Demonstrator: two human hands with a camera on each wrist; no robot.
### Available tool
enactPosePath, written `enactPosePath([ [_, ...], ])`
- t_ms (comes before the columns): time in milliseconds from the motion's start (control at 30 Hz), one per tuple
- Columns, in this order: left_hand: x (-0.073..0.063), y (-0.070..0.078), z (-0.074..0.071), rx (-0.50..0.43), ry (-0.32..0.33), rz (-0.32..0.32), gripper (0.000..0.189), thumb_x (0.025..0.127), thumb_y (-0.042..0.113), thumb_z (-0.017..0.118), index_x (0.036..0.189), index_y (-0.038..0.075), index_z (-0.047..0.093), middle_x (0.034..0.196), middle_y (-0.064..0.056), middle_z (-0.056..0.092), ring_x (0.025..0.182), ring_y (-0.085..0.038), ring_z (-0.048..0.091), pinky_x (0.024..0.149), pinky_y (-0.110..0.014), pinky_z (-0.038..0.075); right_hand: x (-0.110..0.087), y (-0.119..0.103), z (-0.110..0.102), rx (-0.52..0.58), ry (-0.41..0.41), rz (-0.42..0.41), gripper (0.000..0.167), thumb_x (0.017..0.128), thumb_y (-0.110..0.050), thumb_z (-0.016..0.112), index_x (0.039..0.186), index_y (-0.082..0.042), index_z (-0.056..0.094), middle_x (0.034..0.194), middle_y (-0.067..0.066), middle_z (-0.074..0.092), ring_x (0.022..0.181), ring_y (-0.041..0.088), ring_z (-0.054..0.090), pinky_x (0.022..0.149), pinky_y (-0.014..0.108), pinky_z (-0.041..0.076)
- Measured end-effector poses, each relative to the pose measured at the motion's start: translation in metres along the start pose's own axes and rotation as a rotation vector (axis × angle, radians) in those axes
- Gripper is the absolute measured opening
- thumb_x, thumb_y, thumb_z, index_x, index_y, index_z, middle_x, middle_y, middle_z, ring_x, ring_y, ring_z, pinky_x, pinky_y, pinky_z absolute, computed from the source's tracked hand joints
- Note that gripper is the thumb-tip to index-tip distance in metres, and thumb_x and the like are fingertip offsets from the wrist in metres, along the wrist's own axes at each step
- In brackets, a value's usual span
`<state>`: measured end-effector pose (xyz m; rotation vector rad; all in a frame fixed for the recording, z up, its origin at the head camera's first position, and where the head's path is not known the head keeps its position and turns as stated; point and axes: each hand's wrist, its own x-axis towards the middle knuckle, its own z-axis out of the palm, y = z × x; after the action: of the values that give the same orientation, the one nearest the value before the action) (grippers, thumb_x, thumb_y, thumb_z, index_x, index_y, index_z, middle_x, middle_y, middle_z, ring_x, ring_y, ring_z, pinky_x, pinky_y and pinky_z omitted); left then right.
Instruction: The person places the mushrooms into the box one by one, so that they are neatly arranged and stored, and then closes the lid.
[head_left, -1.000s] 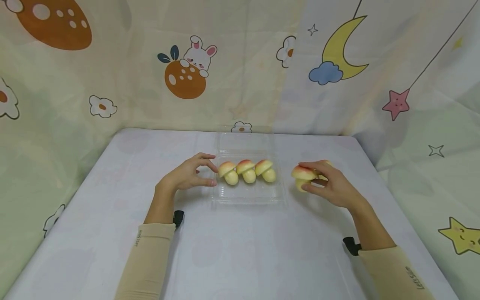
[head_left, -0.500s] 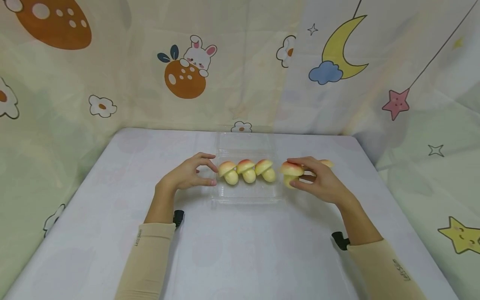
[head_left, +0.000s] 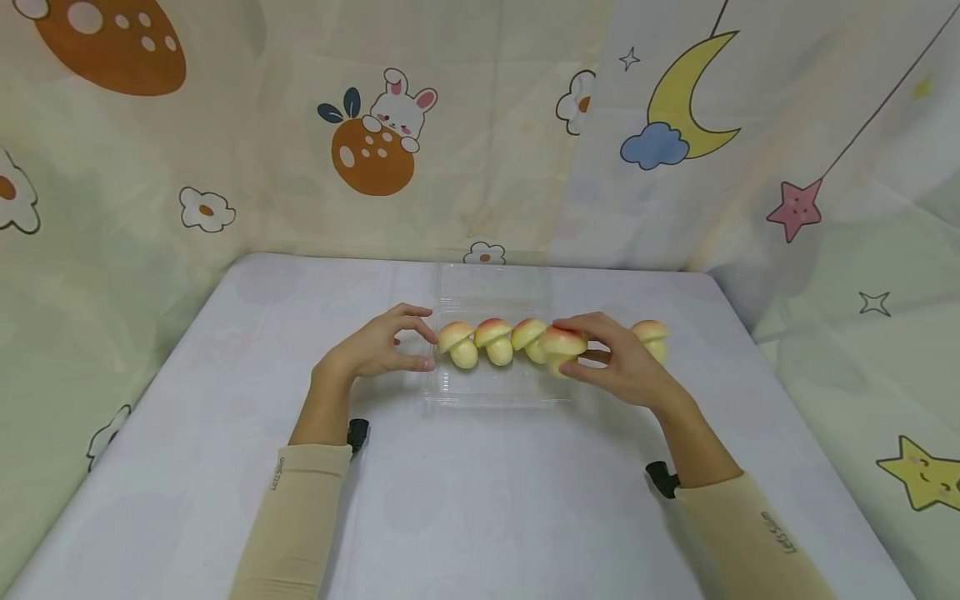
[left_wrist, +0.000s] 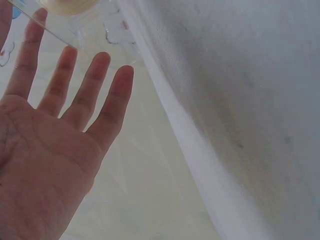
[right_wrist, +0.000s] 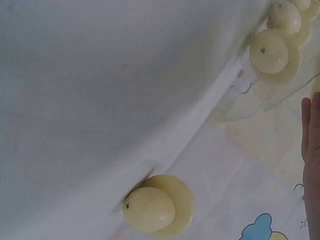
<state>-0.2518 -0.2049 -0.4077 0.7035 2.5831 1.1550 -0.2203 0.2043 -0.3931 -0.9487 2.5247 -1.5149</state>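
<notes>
In the head view, my right hand (head_left: 618, 360) pinches a toy mushroom (head_left: 564, 343) with a pale yellow stem and a reddish cap, over the right side of a clear plastic box (head_left: 491, 392). Three similar mushrooms (head_left: 498, 343) lie in a row inside the box. My left hand (head_left: 375, 346) is at the box's left edge, thumb and index finger apart; the left wrist view shows its fingers (left_wrist: 90, 85) extended by the clear edge. One more mushroom (head_left: 652, 337) is on the table behind my right hand, also seen as a loose mushroom (right_wrist: 155, 207) in the right wrist view.
The box's raised clear lid (head_left: 491, 287) stands at the back. A white cloth covers the table (head_left: 465, 500). Printed curtains (head_left: 262, 150) hang behind and at the sides of the table.
My right hand has moved left with its mushroom, from the table beside the box to over the box's right side. The loose mushroom is now more exposed. My left hand stays put.
</notes>
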Motion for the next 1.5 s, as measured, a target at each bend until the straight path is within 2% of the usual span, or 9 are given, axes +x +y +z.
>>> enactPosePath([
  [400, -0.003, -0.003, -0.002, -0.010, 0.008, -0.008, 0.040, 0.083, 0.036, 0.087, 0.115, 0.016, 0.073, 0.161, -0.006, 0.039, 0.149, -0.029, 0.035, 0.112, -0.058, 0.045, 0.020, -0.005, 0.017, -0.005, -0.047, -0.019, 0.059, 0.088, -0.015, 0.083, 0.142, -0.023, 0.060, 0.137, 0.000, 0.056, 0.124, 0.020, 0.057, 0.100, 0.039, 0.057],
  [667, -0.002, -0.003, -0.003, 0.014, 0.010, -0.008, 0.038, 0.083, 0.037, 0.087, 0.113, 0.020, 0.073, 0.160, -0.003, 0.040, 0.149, -0.029, 0.035, 0.112, -0.057, 0.045, 0.029, -0.004, 0.029, 0.026, -0.079, -0.053, 0.059, 0.088, -0.011, 0.083, 0.142, -0.018, 0.060, 0.137, 0.003, 0.058, 0.124, 0.023, 0.057, 0.100, 0.045, 0.057],
  [1000, -0.003, -0.005, 0.000, 0.007, -0.004, 0.008, 0.040, 0.084, 0.038, 0.086, 0.116, 0.017, 0.073, 0.161, -0.009, 0.038, 0.149, -0.033, 0.035, 0.111, -0.059, 0.045, 0.036, -0.009, 0.045, -0.024, -0.152, -0.024, 0.057, 0.088, -0.013, 0.083, 0.141, -0.014, 0.061, 0.141, 0.005, 0.054, 0.127, 0.025, 0.056, 0.098, 0.041, 0.059],
  [1133, -0.004, -0.003, 0.000, 0.019, 0.006, -0.003, 0.040, 0.083, 0.036, 0.087, 0.115, 0.018, 0.073, 0.161, -0.007, 0.039, 0.149, -0.032, 0.036, 0.111, -0.058, 0.046, 0.040, -0.011, 0.050, -0.029, -0.165, -0.031, 0.056, 0.087, -0.015, 0.084, 0.139, -0.013, 0.063, 0.137, 0.007, 0.056, 0.124, 0.025, 0.055, 0.097, 0.044, 0.059],
  [1367, -0.002, -0.001, -0.001, 0.030, 0.005, -0.004, 0.039, 0.083, 0.036, 0.087, 0.115, 0.019, 0.074, 0.160, -0.004, 0.040, 0.148, -0.031, 0.036, 0.111, -0.056, 0.046, 0.044, -0.015, 0.056, -0.046, -0.190, 0.015, 0.052, 0.087, -0.018, 0.085, 0.135, -0.016, 0.066, 0.130, 0.002, 0.057, 0.118, 0.021, 0.057, 0.098, 0.044, 0.059],
  [1500, -0.001, 0.001, -0.001, 0.031, 0.009, 0.007, 0.040, 0.083, 0.035, 0.088, 0.115, 0.018, 0.074, 0.160, -0.006, 0.040, 0.148, -0.032, 0.037, 0.110, -0.058, 0.046, 0.047, -0.015, 0.061, -0.073, -0.199, -0.007, 0.053, 0.086, -0.017, 0.085, 0.136, -0.016, 0.067, 0.127, 0.000, 0.059, 0.116, 0.019, 0.056, 0.098, 0.043, 0.059],
])
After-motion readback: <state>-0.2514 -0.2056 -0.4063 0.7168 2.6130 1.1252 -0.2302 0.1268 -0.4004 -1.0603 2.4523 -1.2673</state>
